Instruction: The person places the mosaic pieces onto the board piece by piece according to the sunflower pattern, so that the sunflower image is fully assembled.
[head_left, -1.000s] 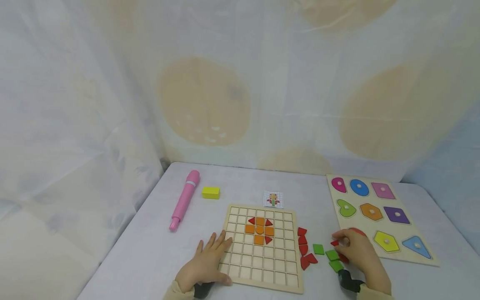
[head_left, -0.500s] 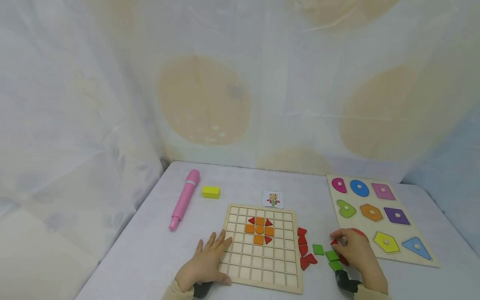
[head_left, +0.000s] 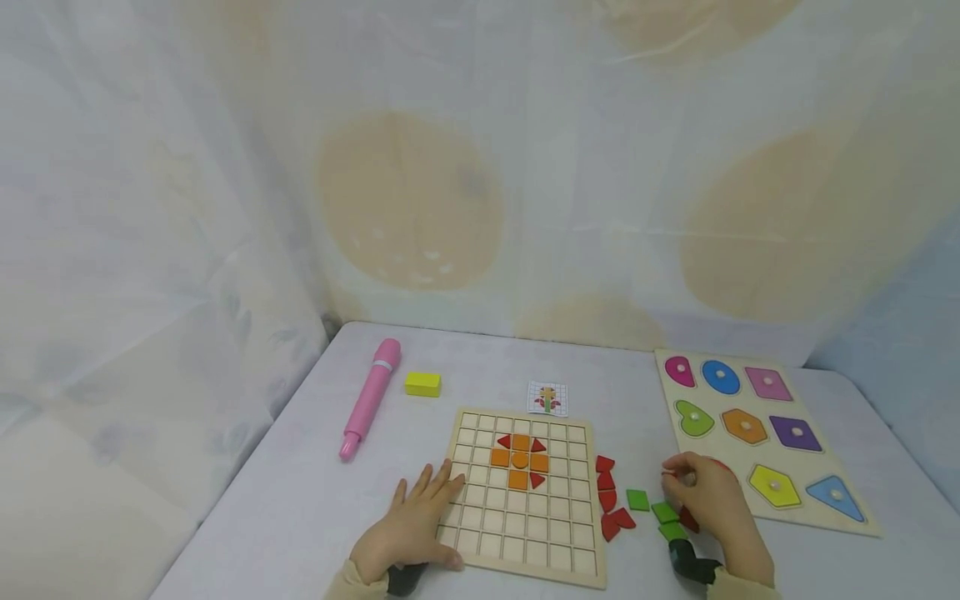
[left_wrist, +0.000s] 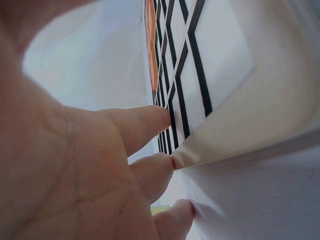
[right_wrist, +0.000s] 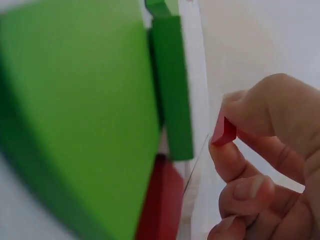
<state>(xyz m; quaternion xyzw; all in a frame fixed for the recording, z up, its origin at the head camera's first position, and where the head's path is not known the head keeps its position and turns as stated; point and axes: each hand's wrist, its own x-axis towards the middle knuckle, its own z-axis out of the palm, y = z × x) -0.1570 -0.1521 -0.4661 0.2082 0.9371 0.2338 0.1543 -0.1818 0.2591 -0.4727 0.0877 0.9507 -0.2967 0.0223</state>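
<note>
The left hand (head_left: 416, 525), lower centre-left of the head view, lies with fingers extended and spread apart, the fingertips touching the left edge of the grid board (head_left: 525, 550). The board is pale wood-toned and rectangular, ruled into square cells by dark grooves visible in the left wrist view.

The right hand (head_left: 712, 500), lower right, is clamped between thumb and fingertip on a red piece (right_wrist: 225, 130). The piece is thin and flat-faced; its full outline is hidden by the grip. It sits right of the green tiles (head_left: 637, 500), at the left edge of the knob board (head_left: 806, 467). Whether the hand touches that board cannot be told.

In the upper middle of the grid, four orange squares (head_left: 521, 442) surround an orange disc (head_left: 520, 460). Three red triangles (head_left: 537, 445) occupy diagonal cells beside them.

Loose red shapes (head_left: 606, 482), some curve-edged, lie just beside the board's right side. A small printed card (head_left: 547, 398) lies near its top edge. Upper left of the board are a yellow rectangular block (head_left: 423, 384) and a pink cylindrical rod (head_left: 366, 404), tilted. The knob board, lower right, carries coloured geometric inserts with small round knobs. A creased, patterned cloth (head_left: 585, 192) fills the background.
</note>
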